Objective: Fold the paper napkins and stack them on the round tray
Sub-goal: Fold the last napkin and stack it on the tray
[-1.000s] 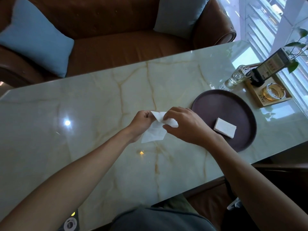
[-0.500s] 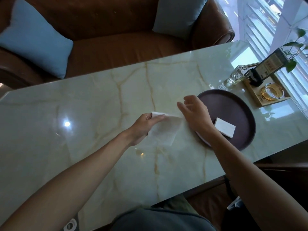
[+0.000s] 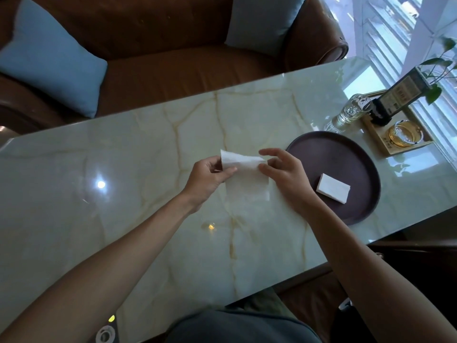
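Observation:
A thin white paper napkin [image 3: 244, 179] hangs spread out above the marble table [image 3: 148, 157], held by its upper edge. My left hand [image 3: 207, 179] pinches the upper left corner. My right hand [image 3: 284, 177] pinches the upper right corner between thumb and forefinger, its other fingers spread. To the right lies the round dark tray [image 3: 331, 154], and on its right half rests one folded white napkin [image 3: 333, 188]. The tray's left edge is just behind my right hand.
A glass bottle [image 3: 346, 115] lies beyond the tray. A wooden tray [image 3: 380, 144] at the far right holds a dark sign stand [image 3: 395, 97] and a glass ashtray [image 3: 400, 133]. A brown sofa [image 3: 173, 58] with blue cushions runs along the table's far side.
The napkin was bunched between both hands a second ago. It has since been opened out flat and lifted, with my right hand moving right, then back onto the upper right corner.

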Demonstrator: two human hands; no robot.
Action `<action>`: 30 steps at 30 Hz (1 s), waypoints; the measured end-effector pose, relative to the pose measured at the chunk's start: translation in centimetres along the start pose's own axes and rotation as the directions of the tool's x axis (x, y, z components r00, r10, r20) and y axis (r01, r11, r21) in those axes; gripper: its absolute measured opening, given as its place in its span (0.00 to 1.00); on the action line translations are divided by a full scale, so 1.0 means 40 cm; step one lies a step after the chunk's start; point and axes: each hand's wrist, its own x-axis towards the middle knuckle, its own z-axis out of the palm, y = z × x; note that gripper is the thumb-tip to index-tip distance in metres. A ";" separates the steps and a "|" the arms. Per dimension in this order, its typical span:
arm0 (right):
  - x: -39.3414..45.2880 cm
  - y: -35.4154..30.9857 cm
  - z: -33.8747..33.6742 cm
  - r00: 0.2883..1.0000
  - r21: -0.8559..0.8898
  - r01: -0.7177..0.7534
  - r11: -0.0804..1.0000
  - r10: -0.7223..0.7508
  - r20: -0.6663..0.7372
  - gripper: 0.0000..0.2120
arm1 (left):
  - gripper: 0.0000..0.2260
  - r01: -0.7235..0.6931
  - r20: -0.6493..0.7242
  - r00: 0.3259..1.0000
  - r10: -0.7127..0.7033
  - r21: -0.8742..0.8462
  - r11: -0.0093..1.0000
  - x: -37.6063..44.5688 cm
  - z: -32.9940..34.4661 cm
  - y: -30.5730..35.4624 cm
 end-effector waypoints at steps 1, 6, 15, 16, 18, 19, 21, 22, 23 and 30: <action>0.003 0.001 -0.001 1.000 -0.041 0.019 0.999 -0.019 0.000 0.14 | 0.13 -0.018 -0.059 0.998 0.020 0.027 0.999 0.003 -0.003 0.005; 0.021 0.005 0.006 0.995 -0.262 0.087 0.961 -0.094 -0.013 0.15 | 0.23 -0.107 -0.083 0.988 0.131 0.246 0.963 0.019 -0.021 0.009; 0.020 0.003 0.013 0.988 -0.457 0.118 0.882 -0.151 -0.037 0.03 | 0.05 -0.214 0.001 0.966 0.259 0.561 0.799 0.003 -0.036 0.006; 0.019 0.003 0.015 0.985 -0.481 0.133 0.866 -0.170 -0.033 0.02 | 0.05 -0.221 0.020 0.966 0.258 0.587 0.779 0.003 -0.037 0.005; 0.018 0.003 0.015 0.982 -0.506 0.157 0.848 -0.190 -0.013 0.02 | 0.04 -0.238 0.069 0.966 0.249 0.611 0.755 0.001 -0.038 0.006; 0.017 0.002 0.014 0.982 -0.509 0.162 0.845 -0.188 0.000 0.02 | 0.03 -0.239 0.093 0.968 0.231 0.606 0.759 0.000 -0.037 0.010; 0.016 -0.002 0.009 0.987 -0.494 0.156 0.855 -0.150 0.050 0.04 | 0.02 -0.222 0.135 0.975 0.177 0.575 0.788 -0.005 -0.034 0.024; 0.016 -0.006 0.008 0.988 -0.481 0.151 0.864 -0.124 0.088 0.06 | 0.02 -0.211 0.155 0.977 0.149 0.564 0.799 -0.007 -0.031 0.029; 0.017 -0.010 0.009 0.987 -0.473 0.151 0.868 -0.101 0.129 0.07 | 0.02 -0.211 0.173 0.976 0.136 0.561 0.801 -0.008 -0.029 0.032; 0.034 -0.036 0.022 0.962 -0.496 0.231 0.837 -0.121 0.243 0.02 | 0.05 -0.178 0.228 0.970 0.081 0.447 0.877 -0.006 -0.031 0.040</action>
